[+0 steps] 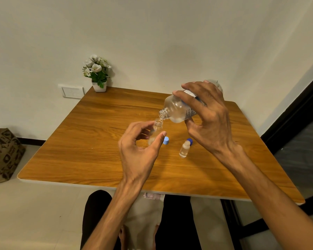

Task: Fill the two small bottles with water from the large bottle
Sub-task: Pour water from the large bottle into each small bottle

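Observation:
My right hand [209, 116] grips the large clear bottle [177, 109], tilted with its open neck pointing down-left. Its mouth hangs just above the open mouth of a small clear bottle [156, 129], which my left hand [139, 150] holds upright between thumb and fingers over the wooden table [83, 141]. A second small bottle [184, 149] stands uncapped on the table under my right wrist, with liquid inside. A light blue cap [166, 140] lies beside my left thumb. A darker blue cap [190, 141] lies behind the standing bottle.
A white pot of white flowers [97, 73] stands at the table's far left corner against the wall. A brown patterned paper bag [3, 156] sits on the floor to the left. My legs are below the table's near edge.

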{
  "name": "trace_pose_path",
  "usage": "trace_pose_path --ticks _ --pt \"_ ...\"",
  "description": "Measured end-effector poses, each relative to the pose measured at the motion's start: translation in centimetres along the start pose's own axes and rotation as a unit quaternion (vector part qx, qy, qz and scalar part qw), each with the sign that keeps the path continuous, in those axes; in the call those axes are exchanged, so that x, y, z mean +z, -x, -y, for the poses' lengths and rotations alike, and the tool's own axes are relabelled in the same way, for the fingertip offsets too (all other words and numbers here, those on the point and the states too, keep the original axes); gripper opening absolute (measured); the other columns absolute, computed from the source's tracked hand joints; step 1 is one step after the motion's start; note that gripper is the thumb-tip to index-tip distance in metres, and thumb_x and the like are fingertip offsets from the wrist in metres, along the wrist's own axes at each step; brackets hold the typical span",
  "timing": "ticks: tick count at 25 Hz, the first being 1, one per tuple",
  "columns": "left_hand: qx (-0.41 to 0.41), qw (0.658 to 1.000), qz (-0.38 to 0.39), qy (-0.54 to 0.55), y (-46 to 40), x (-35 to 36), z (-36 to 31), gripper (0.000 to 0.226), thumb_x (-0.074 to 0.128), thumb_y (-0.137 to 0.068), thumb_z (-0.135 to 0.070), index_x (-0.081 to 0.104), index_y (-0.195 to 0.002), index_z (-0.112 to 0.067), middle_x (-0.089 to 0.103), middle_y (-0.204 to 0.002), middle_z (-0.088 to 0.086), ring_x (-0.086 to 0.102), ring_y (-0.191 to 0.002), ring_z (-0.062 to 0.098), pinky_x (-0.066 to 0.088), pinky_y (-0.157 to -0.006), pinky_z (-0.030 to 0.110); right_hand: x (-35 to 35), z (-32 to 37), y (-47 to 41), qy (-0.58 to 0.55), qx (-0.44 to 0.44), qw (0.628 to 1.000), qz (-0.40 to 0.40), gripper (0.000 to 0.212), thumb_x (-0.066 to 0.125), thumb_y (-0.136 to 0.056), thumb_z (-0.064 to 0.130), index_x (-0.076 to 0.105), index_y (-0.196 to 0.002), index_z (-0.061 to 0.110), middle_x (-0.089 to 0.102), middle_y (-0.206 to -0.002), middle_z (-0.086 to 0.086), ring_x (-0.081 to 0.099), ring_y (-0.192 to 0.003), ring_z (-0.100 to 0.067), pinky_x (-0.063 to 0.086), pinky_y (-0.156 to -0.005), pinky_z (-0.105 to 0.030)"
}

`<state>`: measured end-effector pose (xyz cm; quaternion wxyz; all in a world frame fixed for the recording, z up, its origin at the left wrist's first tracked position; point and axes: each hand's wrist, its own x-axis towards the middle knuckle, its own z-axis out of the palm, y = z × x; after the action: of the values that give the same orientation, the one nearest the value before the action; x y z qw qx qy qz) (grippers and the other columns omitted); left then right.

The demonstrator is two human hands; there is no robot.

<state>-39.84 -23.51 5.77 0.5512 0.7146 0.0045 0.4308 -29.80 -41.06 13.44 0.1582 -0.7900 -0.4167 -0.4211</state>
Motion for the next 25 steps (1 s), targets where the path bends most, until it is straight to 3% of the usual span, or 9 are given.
trace_pose_path --ticks 17,25 --pt "-0.006 1.000 -0.004 -0.002 0.23 -0.25 0.25 0.039 0.084 -0.080 -0.034 0.076 -0.112 -0.013 0.074 -0.104 -0.001 0.070 -0.092 0.009 0.060 -0.076 0.027 -0.09 0.07 -0.48 0.006 -0.013 1.000 -0.005 0.066 0.078 -0.075 0.001 0.064 -0.139 0.010 0.064 -0.141 -0.018 0.054 -0.136 -0.039 0.041 -0.116 -0.055" --pt "-0.007 1.000 -0.003 0.005 0.34 -0.27 0.14 0.038 0.083 -0.081 -0.036 0.075 -0.112 -0.016 0.073 -0.103 -0.004 0.070 -0.091 0.009 0.061 -0.076 0.030 -0.20 0.12 -0.49 0.011 -0.013 1.000 -0.006 0.062 0.076 -0.076 0.002 0.067 -0.138 0.009 0.065 -0.140 -0.019 0.056 -0.135 -0.040 0.040 -0.117 -0.055"
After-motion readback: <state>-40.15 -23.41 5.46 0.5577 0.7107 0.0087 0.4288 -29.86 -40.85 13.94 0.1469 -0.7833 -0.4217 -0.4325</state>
